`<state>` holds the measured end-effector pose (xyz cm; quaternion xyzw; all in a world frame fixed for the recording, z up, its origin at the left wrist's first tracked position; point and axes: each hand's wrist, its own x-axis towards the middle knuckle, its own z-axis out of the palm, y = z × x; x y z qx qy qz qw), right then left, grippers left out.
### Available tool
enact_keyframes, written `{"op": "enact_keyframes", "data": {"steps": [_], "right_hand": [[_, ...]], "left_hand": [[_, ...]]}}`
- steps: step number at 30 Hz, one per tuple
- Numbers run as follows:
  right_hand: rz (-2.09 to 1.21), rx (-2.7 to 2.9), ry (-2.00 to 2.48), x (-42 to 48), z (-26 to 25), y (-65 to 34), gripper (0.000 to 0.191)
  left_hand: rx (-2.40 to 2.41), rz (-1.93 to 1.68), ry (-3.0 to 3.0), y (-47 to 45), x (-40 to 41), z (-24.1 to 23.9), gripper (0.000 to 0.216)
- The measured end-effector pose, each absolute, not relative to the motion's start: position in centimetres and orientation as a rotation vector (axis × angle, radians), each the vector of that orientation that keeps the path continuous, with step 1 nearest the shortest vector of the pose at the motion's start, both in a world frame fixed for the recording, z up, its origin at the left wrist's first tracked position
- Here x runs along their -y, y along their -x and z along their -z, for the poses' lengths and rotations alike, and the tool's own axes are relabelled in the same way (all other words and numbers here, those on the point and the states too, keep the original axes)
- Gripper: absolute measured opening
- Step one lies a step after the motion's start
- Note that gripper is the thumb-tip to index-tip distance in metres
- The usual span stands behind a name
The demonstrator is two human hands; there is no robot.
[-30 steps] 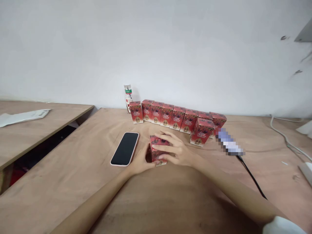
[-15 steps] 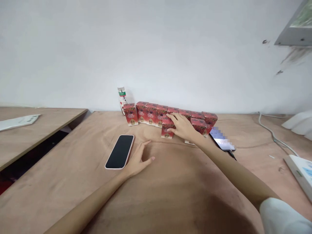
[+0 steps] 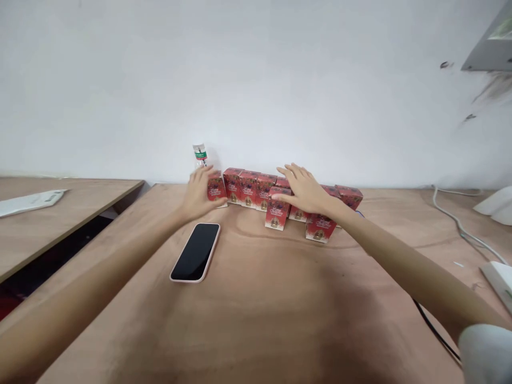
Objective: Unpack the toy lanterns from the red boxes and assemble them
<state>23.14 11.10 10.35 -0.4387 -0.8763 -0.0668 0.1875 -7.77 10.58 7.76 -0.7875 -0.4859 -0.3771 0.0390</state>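
Note:
Several small red printed boxes [image 3: 248, 191] stand in a row near the wall. Two more boxes stand in front of it: one box [image 3: 276, 213] near the middle, another box [image 3: 320, 229] farther right. My left hand [image 3: 197, 196] is at the leftmost box [image 3: 216, 188], thumb and fingers apart, partly covering its left side; whether it touches the box I cannot tell. Over the right part of the row my right hand [image 3: 304, 192] spreads its fingers, its thumb by the top of the middle front box. Its palm and wrist hide some boxes behind.
A phone [image 3: 195, 253] in a pale case lies on the wooden table [image 3: 248, 298]. Behind the leftmost box stands a clear bottle [image 3: 200, 153]. White cable [image 3: 448, 216] and a white box [image 3: 498, 282] are at the right. A second table [image 3: 80, 210] stands left, across a gap.
My left hand has moved up and forward from beside the phone to the leftmost box. My right hand has risen off the middle front box towards the row behind.

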Motion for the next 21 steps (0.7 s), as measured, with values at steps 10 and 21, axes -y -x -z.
{"op": "enact_keyframes", "data": {"steps": [10,21], "right_hand": [[0.093,2.67,1.266,-14.4,-10.7,-21.9,0.104],[-0.071,2.32,1.325,-16.2,-13.2,-31.3,0.061]], "left_hand": [[2.111,1.294,2.518,13.0,-18.0,-9.0,0.059],[1.869,1.204,2.944,9.7,-14.3,-9.6,0.059]]}}
